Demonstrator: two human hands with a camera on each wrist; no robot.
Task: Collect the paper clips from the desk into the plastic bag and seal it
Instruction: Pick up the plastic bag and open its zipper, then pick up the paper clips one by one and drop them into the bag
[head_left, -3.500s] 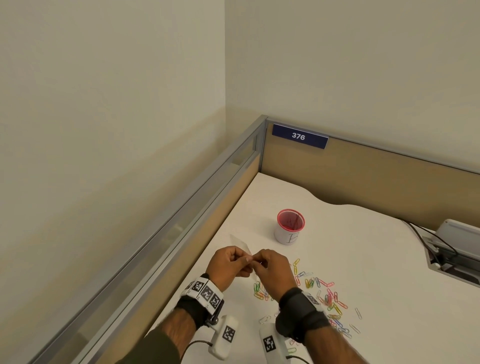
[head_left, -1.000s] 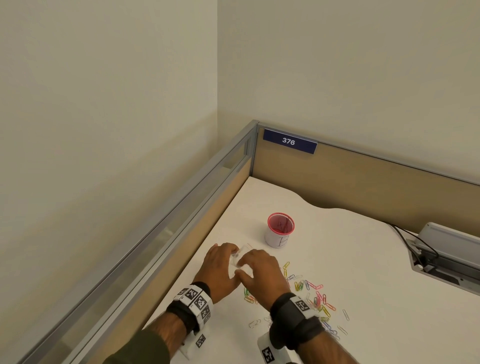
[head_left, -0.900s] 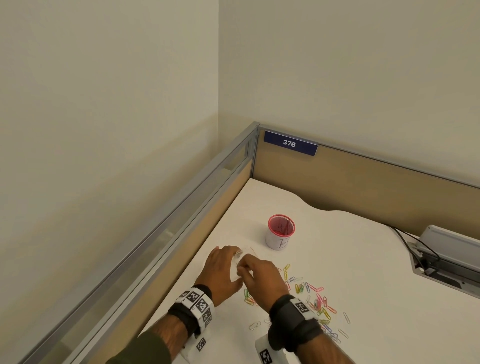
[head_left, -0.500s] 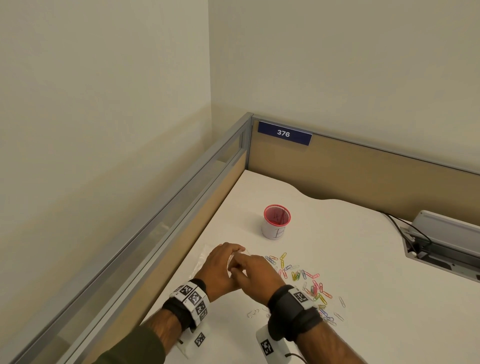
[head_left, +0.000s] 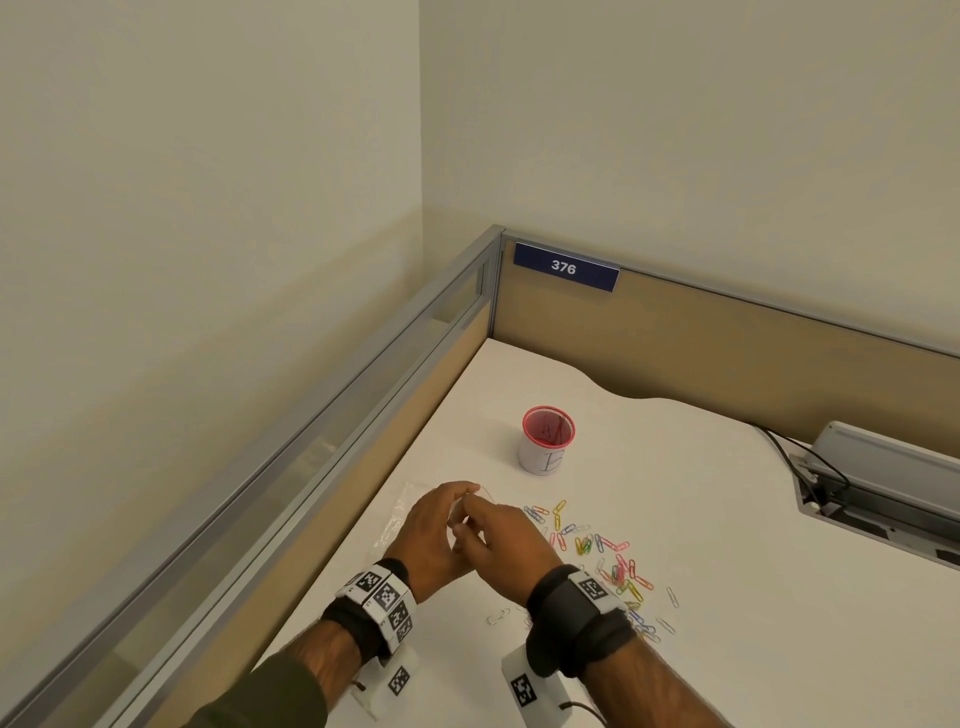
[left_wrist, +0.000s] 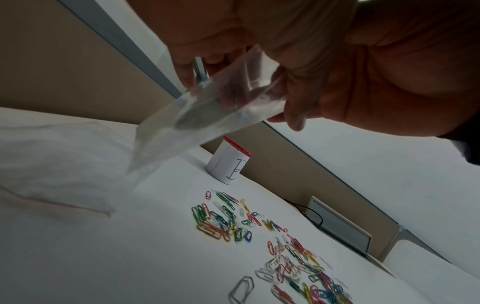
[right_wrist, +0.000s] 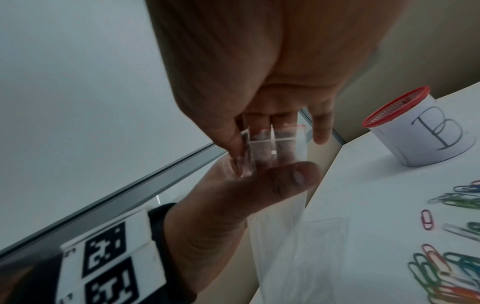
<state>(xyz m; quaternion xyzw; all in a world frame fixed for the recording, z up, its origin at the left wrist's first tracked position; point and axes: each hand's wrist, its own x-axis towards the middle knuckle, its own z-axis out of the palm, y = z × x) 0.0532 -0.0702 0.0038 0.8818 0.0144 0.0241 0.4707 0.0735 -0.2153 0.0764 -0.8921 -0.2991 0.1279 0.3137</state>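
Observation:
A small clear plastic bag (left_wrist: 187, 115) with a red-lined zip top (right_wrist: 275, 142) hangs slanted between both hands above the white desk (head_left: 727, 519). My left hand (head_left: 457, 506) pinches one side of its mouth, its thumb (right_wrist: 285, 179) showing in the right wrist view. Opposite it, my right hand (head_left: 467, 525) grips the other side, with its fingers (right_wrist: 262, 127) curled at the rim. The bag looks empty. Several coloured paper clips (head_left: 597, 551) lie scattered on the desk right of the hands, also visible as a paper clip pile (left_wrist: 223, 218) and nearby paper clips (right_wrist: 441, 267).
A red mesh cup (head_left: 546, 441) wrapped in paper marked "B" stands behind the clips. A flat piece of clear plastic (head_left: 400, 512) lies on the desk left of the hands. A tan partition (head_left: 727, 353) bounds the desk at the back and left. A cable box (head_left: 883, 467) sits far right.
The hands were low on the desk a second ago; now they hold the bag's mouth slightly higher, still close together. The head view has shifted a little.

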